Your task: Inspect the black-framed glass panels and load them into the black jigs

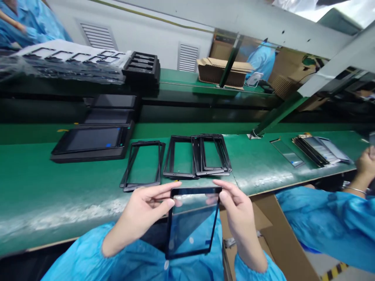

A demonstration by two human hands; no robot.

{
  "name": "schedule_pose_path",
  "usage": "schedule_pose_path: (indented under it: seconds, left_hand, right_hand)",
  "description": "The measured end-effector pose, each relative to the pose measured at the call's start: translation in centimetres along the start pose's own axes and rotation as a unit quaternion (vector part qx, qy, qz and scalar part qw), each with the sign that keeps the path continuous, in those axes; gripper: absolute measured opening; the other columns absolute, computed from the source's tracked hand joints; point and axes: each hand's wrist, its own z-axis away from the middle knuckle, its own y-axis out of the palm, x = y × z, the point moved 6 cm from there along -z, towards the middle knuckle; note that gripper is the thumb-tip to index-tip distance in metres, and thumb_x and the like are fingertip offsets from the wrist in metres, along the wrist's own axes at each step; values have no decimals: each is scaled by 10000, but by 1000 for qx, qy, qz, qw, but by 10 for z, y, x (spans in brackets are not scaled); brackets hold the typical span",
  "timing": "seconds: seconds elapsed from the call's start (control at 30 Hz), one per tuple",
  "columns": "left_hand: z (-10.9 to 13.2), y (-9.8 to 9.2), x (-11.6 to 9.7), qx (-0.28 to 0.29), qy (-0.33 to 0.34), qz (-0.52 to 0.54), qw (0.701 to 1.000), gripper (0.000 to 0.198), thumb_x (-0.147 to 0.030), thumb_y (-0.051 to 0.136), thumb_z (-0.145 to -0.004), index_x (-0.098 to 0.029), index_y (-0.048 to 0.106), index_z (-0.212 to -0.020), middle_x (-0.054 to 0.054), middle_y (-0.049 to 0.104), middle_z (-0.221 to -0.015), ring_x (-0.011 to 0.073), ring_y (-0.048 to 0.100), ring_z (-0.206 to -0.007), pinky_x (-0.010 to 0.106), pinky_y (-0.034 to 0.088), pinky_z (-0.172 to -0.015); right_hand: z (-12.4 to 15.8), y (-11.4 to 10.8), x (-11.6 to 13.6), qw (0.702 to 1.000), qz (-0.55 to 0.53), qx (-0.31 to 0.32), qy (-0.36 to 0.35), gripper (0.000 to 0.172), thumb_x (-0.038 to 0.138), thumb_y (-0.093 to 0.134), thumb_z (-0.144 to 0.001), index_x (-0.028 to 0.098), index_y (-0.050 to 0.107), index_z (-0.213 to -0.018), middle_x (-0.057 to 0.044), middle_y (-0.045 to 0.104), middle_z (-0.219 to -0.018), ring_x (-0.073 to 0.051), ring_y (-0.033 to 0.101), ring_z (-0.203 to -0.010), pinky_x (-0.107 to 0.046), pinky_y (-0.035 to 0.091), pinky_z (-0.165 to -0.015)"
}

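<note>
Between my two hands is a black-bordered glass touch panel [193, 224], tilted in front of my body below the bench edge. Its middle is see-through and the blue smock shows in it. My left hand [146, 210] pinches its upper left corner between thumb and fingers. At the upper right corner, my right hand [236, 205] grips it the same way. Just beyond my hands, stacked black rectangular frames [168, 156] lie on the green bench, with more black frames [129, 168] to their left.
A stack of dark screens in trays [90, 142] stands on the bench [35, 183] at left. Several glass panels [322, 150] lie at right, near a co-worker's hand [366, 166]. A green post [278, 115] rises behind. A cardboard box [284, 234] stands below the edge.
</note>
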Motion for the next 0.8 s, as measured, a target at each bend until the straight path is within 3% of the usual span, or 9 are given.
schedule_pose_path:
  seconds: [0.1, 0.3, 0.47, 0.5, 0.57, 0.63, 0.67, 0.73, 0.8]
  left_hand:
    - [0, -2, 2, 2, -3, -7, 1000, 450, -379, 868, -792, -224, 857, -1214, 118, 856, -804, 244, 792, -699, 253, 623, -596]
    - [0, -8, 15, -9, -7, -6, 1000, 455, -451, 878, -800, -255, 859, -1209, 106, 853, -786, 216, 758, -629, 235, 600, -562]
    - [1, -15, 19, -24, -17, -40, 999, 488, -517, 866, -804, -248, 856, -1212, 102, 856, -809, 246, 772, -664, 261, 622, -586]
    - [0, -14, 15, -16, -2, -62, 998, 452, -509, 844, -829, -267, 857, -1212, 108, 867, -887, 266, 795, -736, 271, 638, -621]
    - [-3, -7, 3, 14, 56, -146, 988, 399, -467, 806, -870, -326, 844, -1240, 111, 828, -1236, 335, 792, -1072, 327, 662, -828]
    - [-5, 6, -8, 63, 123, -235, 962, 489, -410, 826, -849, -380, 788, -1336, 57, 656, -1538, 380, 641, -1375, 396, 583, -1064]
    - [-6, 13, -11, 93, 140, -262, 950, 576, -375, 832, -844, -399, 732, -1411, 42, 623, -1574, 381, 613, -1409, 411, 545, -1114]
    - [-7, 25, -10, 152, 133, -266, 943, 687, -318, 801, -872, -406, 618, -1529, 53, 736, -1438, 348, 744, -1223, 382, 587, -1033]
    - [-9, 27, -6, 178, 92, -225, 954, 610, -297, 714, -944, -374, 607, -1539, 54, 841, -1198, 274, 821, -897, 313, 634, -835]
  right_hand:
    - [-2, 8, 5, 999, -30, 2, 15, 297, 467, 784, -905, 188, 819, -1003, -55, 810, -648, -261, 819, -656, -370, 682, -706]
    - [6, 14, 6, 999, -38, -31, 11, 306, 480, 813, -871, 179, 805, -928, -73, 827, -671, -261, 823, -599, -337, 687, -609]
    - [8, 15, 2, 999, -35, -32, 10, 367, 533, 771, -920, 168, 795, -951, -93, 843, -727, -258, 825, -600, -345, 693, -610]
    - [8, 17, 1, 999, -35, -27, 11, 370, 534, 766, -924, 167, 796, -955, -92, 844, -732, -257, 825, -604, -349, 696, -618]
    - [8, 24, -3, 999, -37, -16, 16, 357, 522, 779, -909, 169, 797, -958, -83, 841, -723, -256, 825, -610, -350, 696, -622]
    - [7, 35, -7, 999, -43, 6, 24, 334, 481, 833, -858, 178, 794, -992, -61, 835, -701, -247, 820, -609, -330, 686, -622]
    - [6, 41, -10, 998, -52, 22, 32, 339, 454, 868, -823, 185, 788, -1013, -45, 828, -681, -238, 815, -604, -316, 678, -624]
    - [4, 46, -16, 994, -75, 53, 52, 390, 425, 919, -765, 198, 779, -1050, -26, 824, -680, -222, 809, -612, -299, 667, -645]
    - [2, 40, -20, 992, -83, 71, 67, 416, 479, 908, -779, 199, 796, -1064, -62, 855, -807, -229, 825, -707, -327, 673, -723]
